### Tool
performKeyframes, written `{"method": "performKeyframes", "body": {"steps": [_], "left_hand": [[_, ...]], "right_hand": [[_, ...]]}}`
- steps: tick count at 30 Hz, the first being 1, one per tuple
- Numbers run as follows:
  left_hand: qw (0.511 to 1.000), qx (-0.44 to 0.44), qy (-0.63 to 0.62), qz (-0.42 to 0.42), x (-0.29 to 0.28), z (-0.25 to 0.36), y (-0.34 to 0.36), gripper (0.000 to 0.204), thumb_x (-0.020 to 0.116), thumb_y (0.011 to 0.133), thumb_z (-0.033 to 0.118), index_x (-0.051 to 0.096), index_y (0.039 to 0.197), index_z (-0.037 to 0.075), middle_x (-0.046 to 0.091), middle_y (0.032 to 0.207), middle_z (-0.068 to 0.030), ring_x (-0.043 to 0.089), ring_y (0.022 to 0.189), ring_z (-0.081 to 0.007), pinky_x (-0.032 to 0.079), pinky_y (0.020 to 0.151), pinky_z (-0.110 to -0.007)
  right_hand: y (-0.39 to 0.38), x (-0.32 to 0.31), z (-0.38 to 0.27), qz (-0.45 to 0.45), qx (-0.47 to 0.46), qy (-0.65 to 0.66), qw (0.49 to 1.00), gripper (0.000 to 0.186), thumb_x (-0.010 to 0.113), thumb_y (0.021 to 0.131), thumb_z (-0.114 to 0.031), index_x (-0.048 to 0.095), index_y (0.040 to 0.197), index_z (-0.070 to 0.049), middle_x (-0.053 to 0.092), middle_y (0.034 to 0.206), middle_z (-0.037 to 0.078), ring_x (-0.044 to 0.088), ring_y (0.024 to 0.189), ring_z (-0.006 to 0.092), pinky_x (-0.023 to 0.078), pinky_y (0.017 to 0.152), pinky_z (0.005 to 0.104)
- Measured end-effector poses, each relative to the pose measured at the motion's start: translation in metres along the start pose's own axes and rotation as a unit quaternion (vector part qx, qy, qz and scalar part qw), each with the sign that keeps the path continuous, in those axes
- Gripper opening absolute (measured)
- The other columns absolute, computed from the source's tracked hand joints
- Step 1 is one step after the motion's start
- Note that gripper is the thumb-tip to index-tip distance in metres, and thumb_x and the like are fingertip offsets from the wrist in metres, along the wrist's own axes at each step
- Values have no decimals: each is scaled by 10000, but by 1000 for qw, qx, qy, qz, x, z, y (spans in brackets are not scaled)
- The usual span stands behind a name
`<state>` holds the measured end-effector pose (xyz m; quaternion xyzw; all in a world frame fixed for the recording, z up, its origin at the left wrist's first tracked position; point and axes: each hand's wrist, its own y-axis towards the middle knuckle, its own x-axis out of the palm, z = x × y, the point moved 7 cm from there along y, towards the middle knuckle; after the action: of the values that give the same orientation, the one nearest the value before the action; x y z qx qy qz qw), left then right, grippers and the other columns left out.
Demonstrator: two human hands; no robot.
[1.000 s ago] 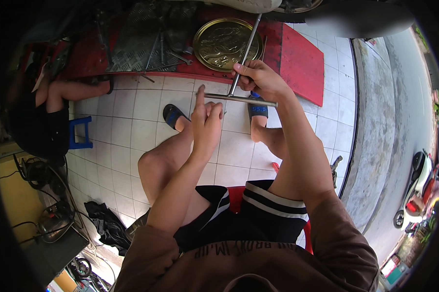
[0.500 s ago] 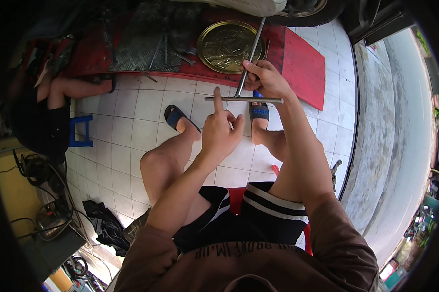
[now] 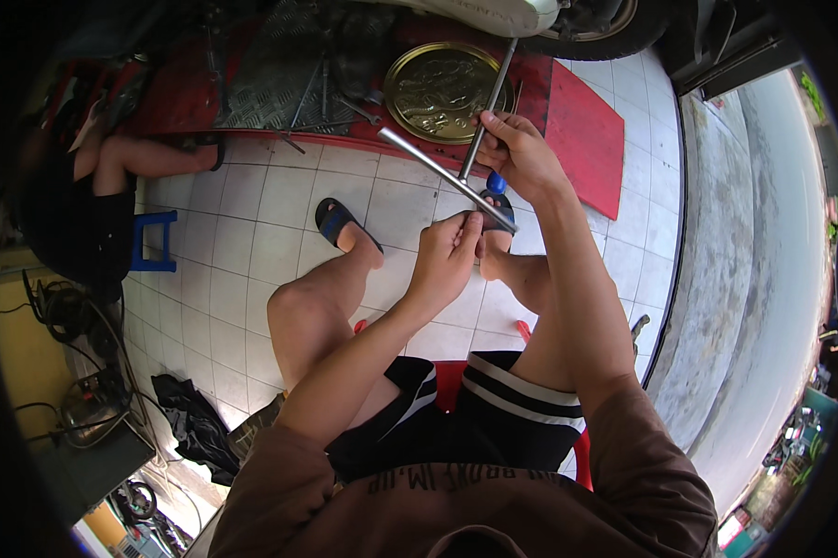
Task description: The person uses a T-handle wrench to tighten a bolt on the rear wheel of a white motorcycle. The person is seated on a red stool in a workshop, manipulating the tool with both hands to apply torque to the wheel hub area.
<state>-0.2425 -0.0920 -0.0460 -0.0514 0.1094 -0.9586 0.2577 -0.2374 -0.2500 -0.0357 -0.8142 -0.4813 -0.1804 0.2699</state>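
Note:
My right hand (image 3: 521, 153) grips the upright shaft of a long steel T-handle wrench (image 3: 422, 162), whose upper end reaches toward a white motorbike part (image 3: 493, 14). The crossbar slants down toward the lower right. Just under its lower end, my left hand (image 3: 447, 260) is closed, thumb pressed to fingers; what is in it, if anything, is hidden. Behind the shaft lies a round brass-coloured embossed tray (image 3: 428, 88) on a red platform (image 3: 586, 158).
Spanners (image 3: 361, 110) lie on the platform's metal plate. A motorbike tyre (image 3: 642, 28) hangs above. At left, another person's leg (image 3: 158, 156) is beside a blue stool (image 3: 154, 242); hoses and machinery (image 3: 89, 409) are below them. Pavement and road (image 3: 753, 279) run along the right.
The crossbar has swung from near level to slanting, its left end higher. My left hand has moved right, and its raised forefinger has curled in. My right hand has shifted slightly right.

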Motion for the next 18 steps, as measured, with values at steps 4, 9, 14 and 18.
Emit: {"method": "performKeyframes", "body": {"steps": [4, 9, 14, 18], "left_hand": [[991, 125, 49, 10, 2, 35, 6, 247, 460, 1034, 169, 652, 1089, 23, 513, 631, 12, 418, 557, -21, 319, 490, -201], [966, 212, 125, 74, -22, 70, 3, 327, 540, 953, 55, 611, 1271, 50, 520, 628, 5, 434, 536, -32, 364, 503, -203], [927, 216, 227, 204, -44, 68, -6, 501, 577, 876, 17, 508, 1372, 28, 550, 583, -35, 490, 481, -85, 425, 511, -237], [934, 135, 304, 128, -39, 42, 5, 346, 531, 955, 139, 542, 1275, 10, 625, 576, -66, 612, 505, -189, 476, 522, -319]], "right_hand": [[0, -4, 11, 35, 11, -2, 999, 173, 582, 977, -189, 577, 910, -30, 429, 635, -32, 313, 540, 74, 304, 536, 243], [-4, -2, 7, 45, 21, -25, 998, 181, 586, 973, -197, 563, 864, -55, 426, 654, -36, 331, 568, 77, 296, 533, 257], [-6, 3, 4, 39, 18, -8, 999, 159, 549, 989, -181, 582, 949, -30, 421, 648, -42, 336, 549, 72, 290, 524, 244], [-4, 5, 0, -18, -5, 59, 998, 188, 569, 981, -203, 588, 955, -18, 449, 661, -34, 355, 543, 68, 288, 516, 235]]}}
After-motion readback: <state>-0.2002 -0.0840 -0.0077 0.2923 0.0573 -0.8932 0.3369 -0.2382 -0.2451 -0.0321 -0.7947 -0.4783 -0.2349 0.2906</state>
